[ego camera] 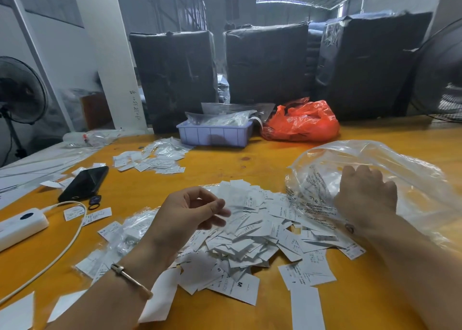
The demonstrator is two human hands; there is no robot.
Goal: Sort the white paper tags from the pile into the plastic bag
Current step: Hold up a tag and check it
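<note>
A pile of white paper tags [252,232] lies on the yellow table in front of me. My left hand [190,212] hovers over the pile's left side with its fingers loosely curled and nothing in them. The clear plastic bag [400,169], printed with black text, lies to the right of the pile, its mouth facing the tags. My right hand [367,192] reaches into the bag's mouth, back of the hand up. Its fingers bend away from me and their tips are hidden.
A second small heap of tags [152,159] lies farther back on the left. A black phone [85,183], a white power bank [21,226] and its cable sit at the left. A lilac tray [215,134] and a red bag [302,122] stand behind.
</note>
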